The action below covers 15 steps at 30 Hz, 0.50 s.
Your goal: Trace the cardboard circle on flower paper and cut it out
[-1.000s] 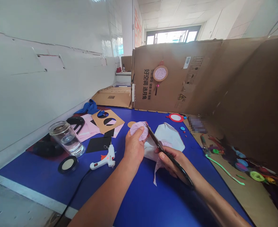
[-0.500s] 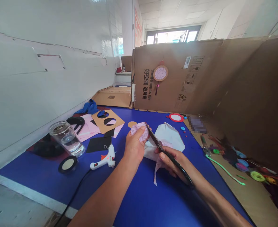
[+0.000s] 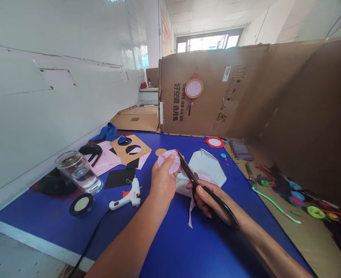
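Note:
Between the thumb and fingers of my left hand (image 3: pixel 162 177) is a round piece of pink patterned fabric (image 3: pixel 172 162), its far edge facing up. My right hand (image 3: pixel 207 196) grips a pair of black-handled scissors (image 3: pixel 221 204), whose blades point up and left against the right edge of the round piece. Whether the blades are parted is hard to make out. Below the scissors hangs a narrow patterned strip (image 3: pixel 190 216). Behind my hands lies a larger white sheet (image 3: pixel 209 162) with a patterned part on it. A small tan disc (image 3: pixel 161 151) sits just beyond my left hand.
To the left stand a glass jar (image 3: pixel 80 175) with water, its lid (image 3: pixel 81 204), and a white glue gun (image 3: pixel 127 196) with a cord. Cardboard with two holes (image 3: pixel 115 143) lies on pink sheets. A cardboard wall (image 3: pixel 211 88) rises behind; craft bits line the right side.
The scissors have shifted slightly along the round piece's right edge, and my right hand's fingers have moved on the handles. My left hand keeps its hold. The whole view has shifted a little.

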Tool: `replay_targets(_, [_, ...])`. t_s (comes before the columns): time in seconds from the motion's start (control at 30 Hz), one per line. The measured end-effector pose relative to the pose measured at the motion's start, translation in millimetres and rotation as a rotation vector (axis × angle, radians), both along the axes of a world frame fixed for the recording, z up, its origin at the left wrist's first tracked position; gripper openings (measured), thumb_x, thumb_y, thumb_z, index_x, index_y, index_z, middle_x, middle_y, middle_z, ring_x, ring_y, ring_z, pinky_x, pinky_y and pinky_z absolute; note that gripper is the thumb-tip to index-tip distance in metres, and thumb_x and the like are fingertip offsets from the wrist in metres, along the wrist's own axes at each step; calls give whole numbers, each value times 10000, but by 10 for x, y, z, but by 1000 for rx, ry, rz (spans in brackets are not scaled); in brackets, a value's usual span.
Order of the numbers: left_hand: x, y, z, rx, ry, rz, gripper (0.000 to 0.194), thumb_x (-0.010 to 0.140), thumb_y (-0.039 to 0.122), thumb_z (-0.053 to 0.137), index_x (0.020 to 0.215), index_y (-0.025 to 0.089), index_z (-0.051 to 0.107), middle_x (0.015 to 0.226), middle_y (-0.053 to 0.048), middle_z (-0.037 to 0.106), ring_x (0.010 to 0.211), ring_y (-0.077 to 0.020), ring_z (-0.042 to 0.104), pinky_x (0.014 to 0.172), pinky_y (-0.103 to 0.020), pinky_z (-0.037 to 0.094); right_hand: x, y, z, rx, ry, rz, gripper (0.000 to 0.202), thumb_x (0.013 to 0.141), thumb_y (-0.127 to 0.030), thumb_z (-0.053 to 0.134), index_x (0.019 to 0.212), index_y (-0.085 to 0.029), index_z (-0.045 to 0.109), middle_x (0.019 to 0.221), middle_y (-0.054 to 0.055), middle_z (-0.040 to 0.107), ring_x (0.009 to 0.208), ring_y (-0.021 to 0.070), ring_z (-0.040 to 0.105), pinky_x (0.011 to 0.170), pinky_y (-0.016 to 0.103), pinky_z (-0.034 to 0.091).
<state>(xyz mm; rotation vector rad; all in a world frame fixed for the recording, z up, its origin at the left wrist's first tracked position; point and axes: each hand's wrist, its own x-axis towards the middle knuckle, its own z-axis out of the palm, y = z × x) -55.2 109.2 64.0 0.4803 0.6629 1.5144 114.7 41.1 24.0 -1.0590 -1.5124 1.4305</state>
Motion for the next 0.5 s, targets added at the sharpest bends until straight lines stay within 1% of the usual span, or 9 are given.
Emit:
replay_targets(0.1, [-3, 8, -10, -7, 4, -7, 308, 737, 209, 928, 1006, 168, 784, 969, -83, 822, 908, -246, 796, 930, -416, 621, 12, 16, -40, -9, -13, 3, 749, 961, -869, 607, 1227, -170, 663, 664, -69, 475, 501, 113, 402, 451, 239, 359])
replay_targets(0.17, [-3, 11, -14, -14, 5, -8, 294, 741, 203, 919, 1000, 162, 786, 963, -83, 820, 901, -243, 796, 923, -406, 617, 12, 21, -45, -8, -27, 0, 758, 959, -874, 605, 1230, -168, 660, 655, -74, 468, 492, 110, 398, 450, 236, 351])
replay_targets(0.4, [12, 6, -9, -21, -4, 0, 240, 765, 185, 889, 984, 157, 795, 941, -71, 821, 886, -217, 794, 885, -355, 618, -15, -3, 18, 25, -56, -10, 719, 968, -862, 604, 1160, -171, 658, 650, -81, 448, 488, 90, 349, 439, 222, 318])
replay_targets(0.5, [13, 5, -15, -22, -17, -5, 231, 773, 173, 877, 989, 152, 798, 939, -72, 824, 883, -212, 795, 874, -341, 620, -23, -8, 37, 16, -69, -18, 724, 950, -880, 608, 1130, -180, 649, 642, -87, 428, 480, 89, 333, 430, 224, 311])
